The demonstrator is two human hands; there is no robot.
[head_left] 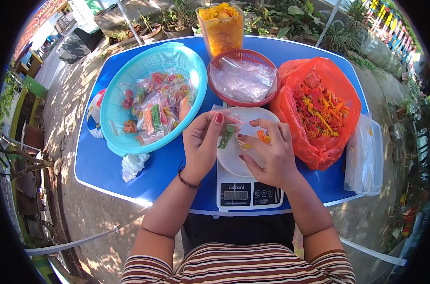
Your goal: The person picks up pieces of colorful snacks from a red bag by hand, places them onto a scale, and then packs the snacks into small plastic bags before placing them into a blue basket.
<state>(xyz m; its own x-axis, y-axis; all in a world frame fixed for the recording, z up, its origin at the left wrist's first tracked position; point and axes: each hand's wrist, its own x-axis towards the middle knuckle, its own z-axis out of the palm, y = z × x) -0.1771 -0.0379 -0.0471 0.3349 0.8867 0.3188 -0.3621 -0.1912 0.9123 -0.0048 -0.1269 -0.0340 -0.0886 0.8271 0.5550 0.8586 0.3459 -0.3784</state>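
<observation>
My left hand (201, 142) pinches the top of a small clear zip bag (230, 118) with a red strip, thumb pressed against the fingers. A green crinkled snack piece (225, 137) shows just below that hand. My right hand (271, 154) hovers over the white plate (234, 166), its thumb and fingers apart. Close to its fingertips are a pale yellow curly piece (243, 144) and an orange piece (263, 136). Under the plate is a digital kitchen scale (250, 195), its display and buttons facing me.
Left stands a turquoise basket (118, 102) of filled snack bags. A red basket (219, 97) holds clear bags; behind it is a tub of orange chips (222, 31). Right are a red plastic bag (283, 104) of colourful snacks and a clear container (364, 163). Crumpled plastic (134, 165) lies left on the blue table (99, 163).
</observation>
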